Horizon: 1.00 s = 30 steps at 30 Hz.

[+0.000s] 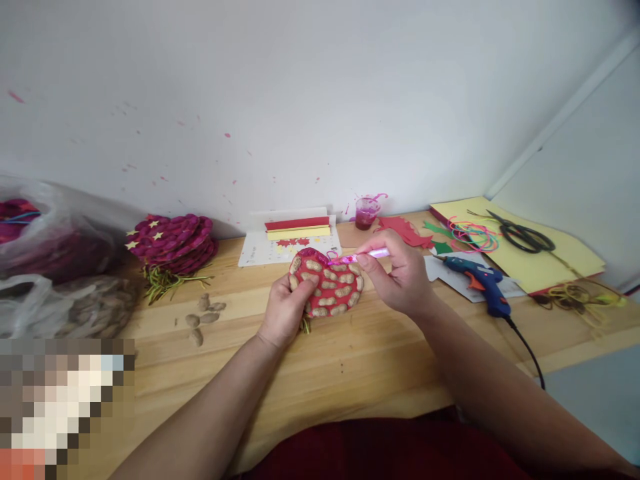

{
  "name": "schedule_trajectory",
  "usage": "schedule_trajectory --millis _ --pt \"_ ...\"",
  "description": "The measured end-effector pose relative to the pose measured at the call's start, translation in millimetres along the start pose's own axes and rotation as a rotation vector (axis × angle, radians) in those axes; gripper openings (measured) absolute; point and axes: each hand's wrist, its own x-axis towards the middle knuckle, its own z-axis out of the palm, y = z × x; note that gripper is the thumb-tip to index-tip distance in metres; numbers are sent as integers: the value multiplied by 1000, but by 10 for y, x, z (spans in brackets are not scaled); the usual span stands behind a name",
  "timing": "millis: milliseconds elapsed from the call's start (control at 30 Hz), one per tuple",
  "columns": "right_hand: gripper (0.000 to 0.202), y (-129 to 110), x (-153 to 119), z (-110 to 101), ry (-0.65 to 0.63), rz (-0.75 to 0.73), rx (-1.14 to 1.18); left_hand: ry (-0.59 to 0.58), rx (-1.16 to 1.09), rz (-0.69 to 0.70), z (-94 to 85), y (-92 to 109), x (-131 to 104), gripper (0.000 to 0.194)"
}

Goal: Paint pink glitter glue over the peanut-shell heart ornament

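My left hand (pixel 287 307) grips the left edge of a red cutout (pixel 327 285) covered with rows of peanuts in their shells, thumb on its face. Most of these peanuts are bare tan; a few at the upper left are painted purple. In my right hand (pixel 400 270) is a paintbrush (pixel 373 255) with a pale handle and pink paint along its front end. Its tip is at the top edge of the cutout, by a small pink loop. Green strands stick out below the cutout.
Left are stacked purple peanut pieces (pixel 185 243), loose peanuts (pixel 195 320) and plastic bags (pixel 75 267). Behind stands a cup of purple paint (pixel 367 215) beside red paper cutouts (pixel 405 233). Right lie a blue glue gun (pixel 475 277) with its cord, black scissors (pixel 525 235) and yellow sheets (pixel 575 257).
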Motion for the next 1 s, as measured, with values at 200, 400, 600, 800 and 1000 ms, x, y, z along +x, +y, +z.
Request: schedule_trajectory --millis 200,400,600,800,1000 --pt "3 -3 0 6 -2 -7 -4 -3 9 15 -3 -5 -1 34" --pt "3 -5 8 11 -10 -2 -23 -11 58 36 -12 -20 2 39" --pt "11 119 20 -13 124 190 41 -4 40 5 16 -43 40 47" --pt "23 476 492 -251 373 429 -15 -37 54 -6 22 -81 80 49" --pt "23 944 982 -287 72 540 -550 -71 96 7 -26 -174 142 52"
